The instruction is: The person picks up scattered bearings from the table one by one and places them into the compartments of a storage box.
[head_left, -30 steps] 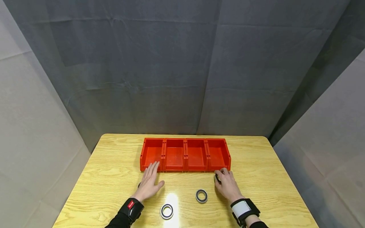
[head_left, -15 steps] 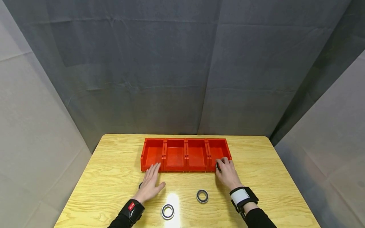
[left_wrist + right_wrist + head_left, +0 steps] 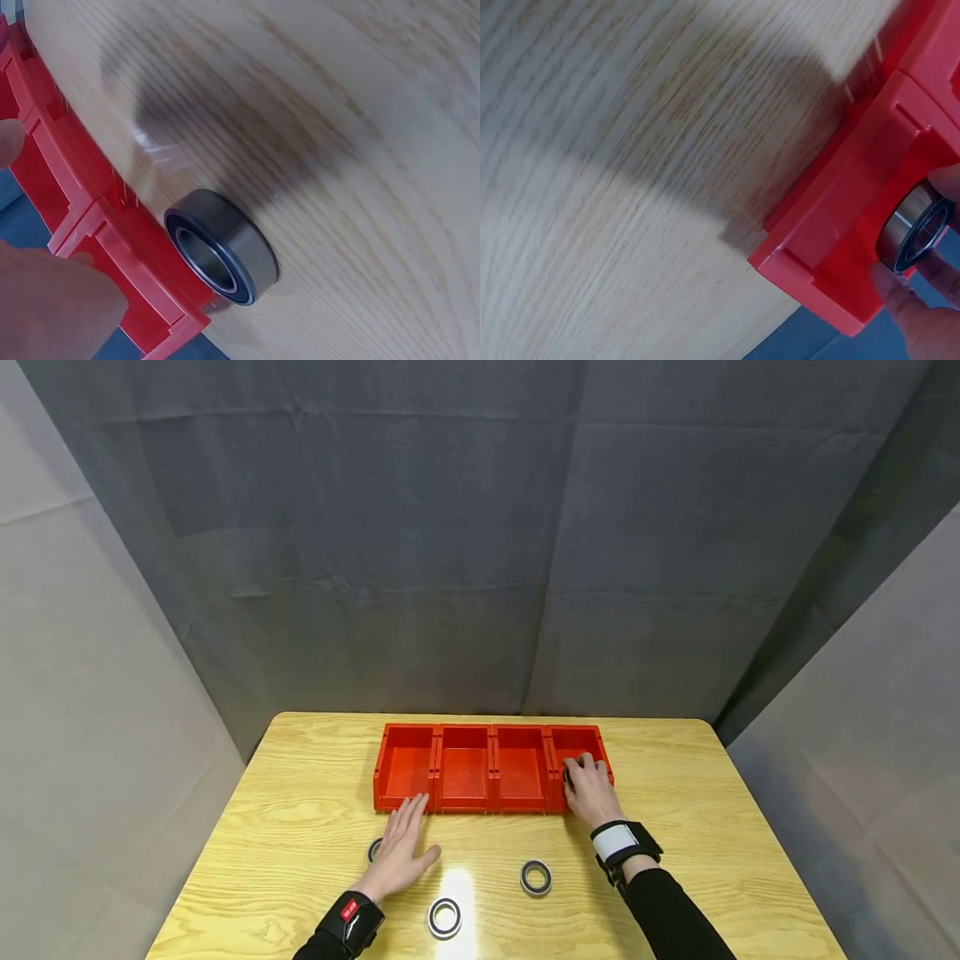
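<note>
My right hand pinches a ball bearing, a steel ring with a dark seal, between thumb and fingers. It holds the bearing over the rightmost compartment of the red bin row. My left hand is spread with straight fingers, its fingertips near the front of the leftmost compartment, and grips nothing. Partly hidden behind that hand, another bearing stands on the table in front of the bins. Two more lie nearer me: one bearing at front centre, one bearing to its right.
The bins form one joined row of several compartments on a light wooden table. A grey cloth hangs behind the table, with pale cloth panels on the left and right sides.
My right hand has carried the bearing forward from in front of the rightmost bin to over its inside. The left hand has stayed nearly still.
</note>
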Demonstrator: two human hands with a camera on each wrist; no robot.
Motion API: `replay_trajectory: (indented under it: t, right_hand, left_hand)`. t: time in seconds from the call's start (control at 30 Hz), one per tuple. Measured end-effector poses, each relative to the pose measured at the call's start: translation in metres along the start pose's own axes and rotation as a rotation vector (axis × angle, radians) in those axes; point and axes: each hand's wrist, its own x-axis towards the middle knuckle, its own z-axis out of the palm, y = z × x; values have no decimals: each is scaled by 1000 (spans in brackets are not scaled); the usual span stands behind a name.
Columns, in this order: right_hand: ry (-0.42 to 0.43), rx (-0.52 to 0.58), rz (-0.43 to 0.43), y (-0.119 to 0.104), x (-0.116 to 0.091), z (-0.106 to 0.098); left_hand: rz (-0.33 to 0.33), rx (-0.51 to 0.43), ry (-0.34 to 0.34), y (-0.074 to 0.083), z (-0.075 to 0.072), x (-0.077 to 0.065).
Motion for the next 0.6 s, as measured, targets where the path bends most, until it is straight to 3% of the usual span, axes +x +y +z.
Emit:
replay_trajectory:
  t: [0.4, 0.6]
  right_hand:
    - [-141, -6, 103, 1, 15, 12]
    - [-179, -22, 114, 6, 22, 15]
  left_hand:
    - [-3, -9, -10, -1, 1, -3]
    - [-3, -3, -13, -1, 2, -4]
